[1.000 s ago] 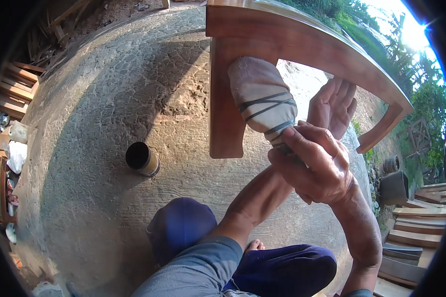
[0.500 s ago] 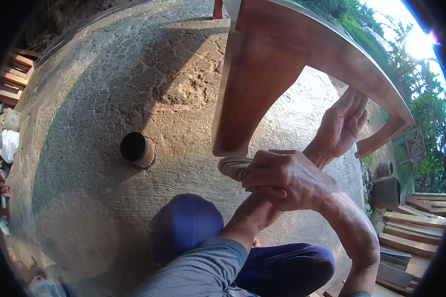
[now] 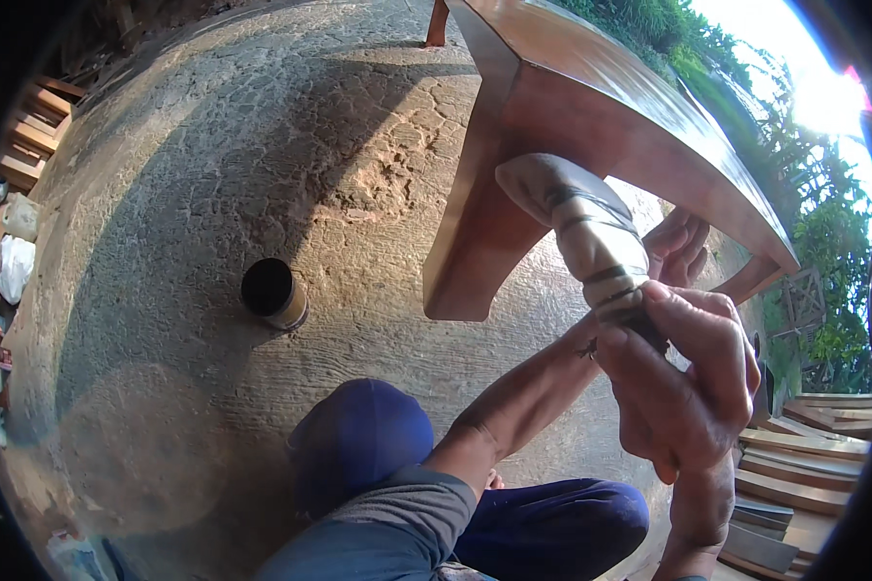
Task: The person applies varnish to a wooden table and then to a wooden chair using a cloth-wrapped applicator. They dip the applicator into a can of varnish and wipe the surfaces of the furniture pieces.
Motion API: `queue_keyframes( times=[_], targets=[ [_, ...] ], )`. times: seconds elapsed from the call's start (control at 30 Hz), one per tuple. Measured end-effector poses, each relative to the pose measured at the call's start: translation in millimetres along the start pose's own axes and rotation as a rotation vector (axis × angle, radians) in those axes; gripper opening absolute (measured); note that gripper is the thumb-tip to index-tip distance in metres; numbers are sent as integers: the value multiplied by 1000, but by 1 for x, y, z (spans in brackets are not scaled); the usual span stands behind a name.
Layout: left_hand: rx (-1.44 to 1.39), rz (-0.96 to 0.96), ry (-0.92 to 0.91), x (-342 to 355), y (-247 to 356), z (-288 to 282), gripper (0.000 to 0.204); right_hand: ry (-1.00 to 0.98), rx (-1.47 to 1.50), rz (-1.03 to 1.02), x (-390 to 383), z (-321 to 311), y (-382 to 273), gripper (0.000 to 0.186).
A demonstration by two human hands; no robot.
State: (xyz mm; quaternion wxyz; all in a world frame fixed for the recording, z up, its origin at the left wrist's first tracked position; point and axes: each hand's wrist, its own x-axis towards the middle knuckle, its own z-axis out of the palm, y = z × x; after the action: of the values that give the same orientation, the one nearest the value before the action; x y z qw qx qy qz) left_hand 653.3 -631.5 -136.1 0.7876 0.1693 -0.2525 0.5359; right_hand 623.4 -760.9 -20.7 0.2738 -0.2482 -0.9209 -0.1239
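Observation:
My right hand [image 3: 683,373] is closed round the lower end of a brush-like tool [image 3: 596,242] with a rounded grey head and a pale handle bound with dark bands. The tool's head is close in front of a reddish-brown wooden table [image 3: 639,121]; whether they touch I cannot tell. Under the table's curved front board, my left hand [image 3: 683,247] has its fingers bent against the lower edge, partly hidden behind the tool. One broad, curved table leg [image 3: 475,261] comes down just left of both hands. On the ground to the left stands a small open can [image 3: 273,293], dark inside.
Rough, cracked concrete [image 3: 358,334] lies under everything, half in shadow. Wooden boards [image 3: 804,474] are stacked at the right, and more wooden pieces [image 3: 37,136] stand at the left edge beside a white bag [image 3: 14,266]. My bent knee [image 3: 363,436] is at the lower middle.
My right hand has moved right and turned the tool upward, so its head is now before the table's front board. The table sits slightly differently in view, with more of its top showing.

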Motion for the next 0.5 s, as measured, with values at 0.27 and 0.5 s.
queue_keyframes(
  times=[0.27,0.5],
  targets=[
    [-123,-88,-4,3,-21,-16,84,35,-208,-224,-25,65,-7,19],
    [-69,-40,50,-1,-3,-25,65,-88,485,84,-53,56,-2,24]
  ],
)
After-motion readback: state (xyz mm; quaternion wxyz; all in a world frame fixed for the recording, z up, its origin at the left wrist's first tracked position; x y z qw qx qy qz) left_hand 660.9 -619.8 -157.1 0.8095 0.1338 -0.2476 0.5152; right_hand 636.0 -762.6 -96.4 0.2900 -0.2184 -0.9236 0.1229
